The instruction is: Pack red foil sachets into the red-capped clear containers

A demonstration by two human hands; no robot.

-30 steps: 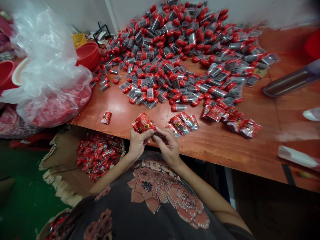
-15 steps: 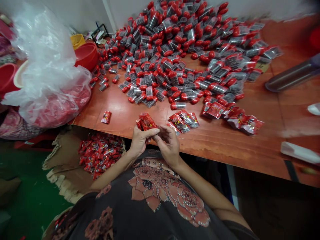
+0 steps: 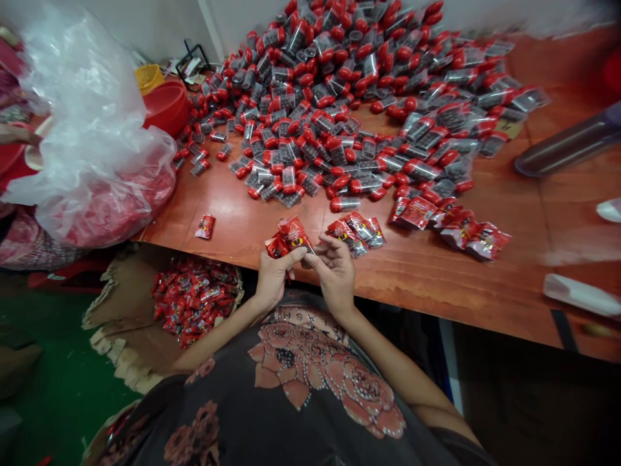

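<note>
My left hand (image 3: 272,275) is closed around a small bunch of red sachets (image 3: 288,236) at the near edge of the reddish wooden table (image 3: 427,272). My right hand (image 3: 334,272) pinches at the bunch's lower right side, fingertips meeting my left thumb. Just right of my hands lies a short row of red sachets (image 3: 356,232). Another group of sachets (image 3: 451,226) lies further right. A single sachet (image 3: 206,226) lies to the left.
A big heap of clear tubes with red caps (image 3: 349,97) fills the table's far half. A clear plastic bag (image 3: 92,142) of red items sits left, by red tubs (image 3: 167,107). Below the table's edge, a torn cardboard box (image 3: 189,301) holds sachets. A dark cylinder (image 3: 567,145) lies right.
My hands have risen a little toward the table, and the sachet bunch has turned and shifted right, nearer the row of sachets. My right fingers now pinch it.
</note>
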